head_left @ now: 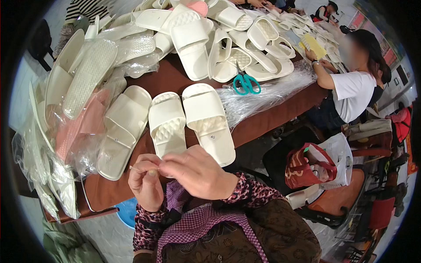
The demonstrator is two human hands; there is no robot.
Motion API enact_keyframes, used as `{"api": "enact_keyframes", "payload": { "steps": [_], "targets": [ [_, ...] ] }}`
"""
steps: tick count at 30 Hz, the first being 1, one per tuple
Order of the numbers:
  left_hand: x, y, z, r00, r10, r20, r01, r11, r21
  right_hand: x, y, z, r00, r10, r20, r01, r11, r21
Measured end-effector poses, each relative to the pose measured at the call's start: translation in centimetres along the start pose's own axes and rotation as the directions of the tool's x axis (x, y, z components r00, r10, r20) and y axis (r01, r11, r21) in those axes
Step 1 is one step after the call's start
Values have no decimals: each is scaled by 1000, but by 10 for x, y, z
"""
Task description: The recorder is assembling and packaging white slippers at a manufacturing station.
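Left hand (147,182) pinches an apparent thin pale strand (135,168), right hand (196,172) alongside, its hold unclear, near white slippers (208,116) on tabletop (272,115); probably strand-working step, next calls for steady fingertip control.

Single fisheye view taken from head, aimed down and forward; left hand (147,180), right hand (198,174) caught close, table (272,117) seen beyond.

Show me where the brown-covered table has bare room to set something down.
Bare brown cloth shows between the row of three cream open-toed slippers and the heaped cream slippers behind; a narrow strip borders the clear plastic wrapping along the table edge. Crowded: the left, under plastic-wrapped slippers, and the back.
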State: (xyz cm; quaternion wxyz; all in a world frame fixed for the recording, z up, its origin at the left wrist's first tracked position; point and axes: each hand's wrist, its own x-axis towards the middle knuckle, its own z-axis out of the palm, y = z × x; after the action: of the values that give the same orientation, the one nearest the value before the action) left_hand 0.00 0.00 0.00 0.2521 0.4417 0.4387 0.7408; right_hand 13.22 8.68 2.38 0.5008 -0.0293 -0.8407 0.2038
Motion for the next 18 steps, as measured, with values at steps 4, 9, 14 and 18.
{"api": "enact_keyframes", "payload": {
  "steps": [4,9,14,18],
  "targets": [
    [7,8,0,997,-43,-62,31,982,-184,-15,14,-12,988,151,28,-147,982,-119],
    [18,24,-15,990,-19,-138,-21,958,-287,-28,23,-30,971,237,25,-226,950,-213],
    [16,34,-16,946,-281,-160,287,958,10,-20,18,-44,969,246,-6,-239,937,-255],
    [5,48,-10,939,-294,176,166,840,516,-14,20,-45,973,225,-41,-227,926,-300]
  ]
}}
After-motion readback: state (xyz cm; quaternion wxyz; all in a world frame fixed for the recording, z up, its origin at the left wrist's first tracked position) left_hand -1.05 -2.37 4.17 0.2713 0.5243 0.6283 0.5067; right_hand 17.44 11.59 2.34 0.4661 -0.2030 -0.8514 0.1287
